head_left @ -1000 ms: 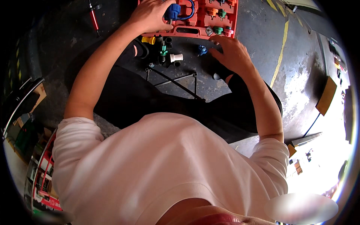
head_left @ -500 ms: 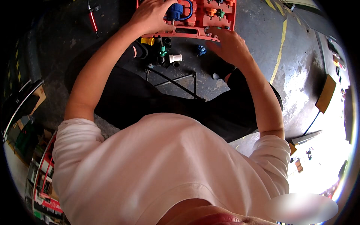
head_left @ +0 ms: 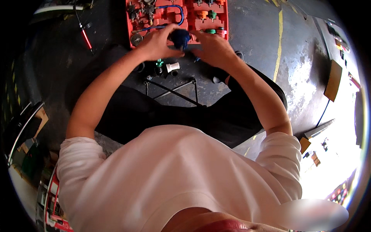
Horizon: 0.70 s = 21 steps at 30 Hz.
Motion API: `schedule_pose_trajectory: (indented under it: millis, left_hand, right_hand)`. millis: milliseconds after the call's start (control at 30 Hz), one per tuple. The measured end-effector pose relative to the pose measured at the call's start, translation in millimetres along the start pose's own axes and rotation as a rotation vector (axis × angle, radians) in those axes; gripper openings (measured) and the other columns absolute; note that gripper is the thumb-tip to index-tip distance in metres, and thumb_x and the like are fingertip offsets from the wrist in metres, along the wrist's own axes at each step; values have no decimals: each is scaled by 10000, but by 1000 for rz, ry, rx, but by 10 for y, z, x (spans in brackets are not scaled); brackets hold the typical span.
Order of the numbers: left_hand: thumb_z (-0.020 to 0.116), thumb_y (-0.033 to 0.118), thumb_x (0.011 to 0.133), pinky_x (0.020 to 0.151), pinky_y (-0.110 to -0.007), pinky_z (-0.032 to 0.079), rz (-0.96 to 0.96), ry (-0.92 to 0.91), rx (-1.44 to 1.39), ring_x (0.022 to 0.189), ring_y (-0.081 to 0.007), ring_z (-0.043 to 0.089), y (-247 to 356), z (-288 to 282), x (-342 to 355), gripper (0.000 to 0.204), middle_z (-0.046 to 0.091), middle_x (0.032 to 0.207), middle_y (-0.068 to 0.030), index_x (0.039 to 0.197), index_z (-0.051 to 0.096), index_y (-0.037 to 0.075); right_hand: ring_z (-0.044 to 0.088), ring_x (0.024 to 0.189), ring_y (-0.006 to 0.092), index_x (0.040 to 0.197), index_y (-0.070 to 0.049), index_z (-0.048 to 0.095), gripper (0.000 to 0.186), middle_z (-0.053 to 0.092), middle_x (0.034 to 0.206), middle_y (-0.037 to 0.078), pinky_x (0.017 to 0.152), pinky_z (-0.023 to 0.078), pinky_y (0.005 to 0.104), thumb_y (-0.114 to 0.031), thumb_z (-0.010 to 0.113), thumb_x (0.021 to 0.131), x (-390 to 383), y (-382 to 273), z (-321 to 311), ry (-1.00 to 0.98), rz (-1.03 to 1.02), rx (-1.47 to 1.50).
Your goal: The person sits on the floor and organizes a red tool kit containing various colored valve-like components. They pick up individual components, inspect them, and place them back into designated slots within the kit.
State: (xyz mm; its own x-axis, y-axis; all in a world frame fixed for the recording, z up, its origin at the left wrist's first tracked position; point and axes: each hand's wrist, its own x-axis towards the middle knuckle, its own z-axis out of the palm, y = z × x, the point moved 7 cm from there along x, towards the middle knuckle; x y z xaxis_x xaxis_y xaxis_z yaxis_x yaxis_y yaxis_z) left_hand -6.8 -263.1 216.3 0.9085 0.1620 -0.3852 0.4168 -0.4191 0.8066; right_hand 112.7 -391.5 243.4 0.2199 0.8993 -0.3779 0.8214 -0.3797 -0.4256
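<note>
A dark blue round cap-like adapter (head_left: 180,37) with a short stem pointing down is gripped by my left hand (head_left: 157,43), thumb below and fingers above. From the other side my right hand (head_left: 215,47) curves toward it, fingers and thumb apart; whether its fingertips touch the adapter I cannot tell. Just beyond both hands lies an open red moulded case (head_left: 189,19). It holds a blue hose (head_left: 182,14), metal gauge fittings (head_left: 149,11), an orange adapter (head_left: 202,15) and green adapters (head_left: 212,15).
Between my legs on the grey floor lie a green-and-black fitting (head_left: 159,66), a white cylindrical fitting (head_left: 172,67) and a black metal frame (head_left: 172,91). A small blue piece (head_left: 197,59) is partly hidden under my right hand. A red rod-shaped tool (head_left: 86,39) lies at the far left.
My left hand has brought the blue adapter back from over the case toward me. My right hand has left the case's near edge and moved left, beside the adapter. The view has shifted.
</note>
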Motion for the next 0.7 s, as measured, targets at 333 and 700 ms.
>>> schedule_pose_trajectory:
  millis: [333, 700]
  left_hand:
    - [900, 417, 744, 1059, -459, 499, 104, -68, 54, 1243, -325, 641, 126, 373, -124, 905, 644, 1309, -185, 1480, 480, 100]
    - [919, 367, 721, 1057, -461, 478, 204, 73, 44, 1258, -333, 617, 290, 278, -102, 956, 619, 1374, -150, 1513, 451, 109]
  right_hand:
    - [734, 973, 366, 1184, -96, 668, 398, 749, 999, 178, 877, 570, 495, -225, 743, 816, -39, 57, 156, -56, -46, -3]
    - [713, 1086, 276, 1393, -81, 621, 593, 738, 1182, 132, 948, 559, 394, -119, 794, 827, -129, 228, -17, -24, -51, 429]
